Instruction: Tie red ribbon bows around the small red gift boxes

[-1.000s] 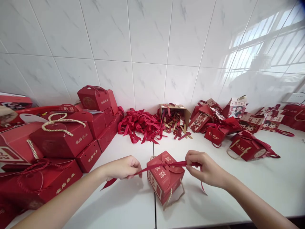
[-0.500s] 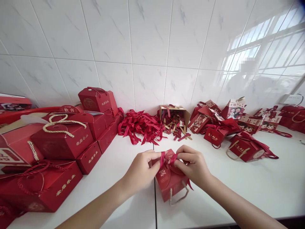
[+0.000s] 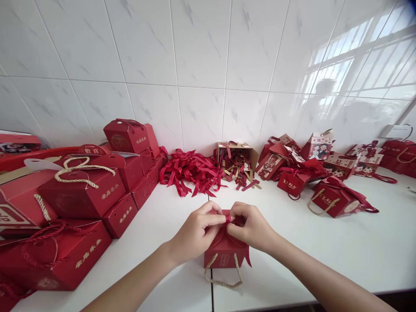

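A small red gift box (image 3: 225, 255) stands on the white table in front of me, its cream rope handle (image 3: 224, 284) hanging on the near side. Over its top, my left hand (image 3: 203, 225) and my right hand (image 3: 248, 227) meet, both closed in a pinch on a red ribbon (image 3: 228, 219). The fingers hide most of the knot or loop between them. One ribbon tail (image 3: 248, 256) hangs down the box's right side.
Red boxes (image 3: 81, 186) are stacked on the left. A heap of red ribbons (image 3: 191, 171) lies against the tiled wall, beside an open carton (image 3: 237, 162) of small tags. Several smaller gift boxes (image 3: 338, 199) sit on the right of the white table (image 3: 325, 251).
My hands have come closer together over the box, drawing the ribbon parts to one spot. The box has turned so its rope-handle side faces me.
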Motion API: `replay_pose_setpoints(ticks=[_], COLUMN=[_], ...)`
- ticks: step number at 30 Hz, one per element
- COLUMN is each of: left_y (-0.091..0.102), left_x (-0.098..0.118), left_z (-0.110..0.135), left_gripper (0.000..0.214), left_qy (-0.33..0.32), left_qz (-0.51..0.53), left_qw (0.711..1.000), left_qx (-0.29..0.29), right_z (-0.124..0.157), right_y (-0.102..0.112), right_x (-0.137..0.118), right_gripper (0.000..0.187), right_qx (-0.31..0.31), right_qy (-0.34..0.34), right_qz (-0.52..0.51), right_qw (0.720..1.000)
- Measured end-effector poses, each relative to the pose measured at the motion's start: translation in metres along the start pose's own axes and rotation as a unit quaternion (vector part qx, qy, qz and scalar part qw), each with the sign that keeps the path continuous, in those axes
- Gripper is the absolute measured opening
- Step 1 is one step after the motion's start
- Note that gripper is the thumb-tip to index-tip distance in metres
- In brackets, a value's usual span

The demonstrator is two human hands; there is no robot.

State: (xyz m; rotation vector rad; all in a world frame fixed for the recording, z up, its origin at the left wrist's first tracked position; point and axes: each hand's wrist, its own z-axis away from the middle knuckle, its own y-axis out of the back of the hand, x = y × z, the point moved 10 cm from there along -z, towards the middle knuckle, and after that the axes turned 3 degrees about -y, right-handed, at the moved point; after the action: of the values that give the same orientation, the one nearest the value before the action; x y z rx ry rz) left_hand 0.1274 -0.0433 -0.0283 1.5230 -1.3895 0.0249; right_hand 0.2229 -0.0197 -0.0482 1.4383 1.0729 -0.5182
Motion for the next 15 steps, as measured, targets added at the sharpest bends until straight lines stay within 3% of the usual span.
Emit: replay_pose_setpoints(ticks=[5,10,15], left_y=[0.010,0.037,0.033], left_x=[-0.012,-0.033,-0.028], left_z=[-0.002,0.014,0.019], left_gripper=[0.017,0.017,0.016], left_qy=[0.051,0.138,0.113], left_qz=[0.002,-0.113,-0.076], left_qw=[0.999,0.984,0.990], left_qx=[0.004,0.027,-0.030], right_z=[0.004,0.008,0.010], right_y=[-0.005,0.006,0.010], right_x=[-0.012,-0.003,-0.001], right_gripper=[0.016,0.021,0.018], right_qx=[-0.027,-0.029,-0.037], right_qy=[0.067,0.066,0.073], right_qz=[0.087,0.130,0.133], right_qw=[0.994,0.989,0.988])
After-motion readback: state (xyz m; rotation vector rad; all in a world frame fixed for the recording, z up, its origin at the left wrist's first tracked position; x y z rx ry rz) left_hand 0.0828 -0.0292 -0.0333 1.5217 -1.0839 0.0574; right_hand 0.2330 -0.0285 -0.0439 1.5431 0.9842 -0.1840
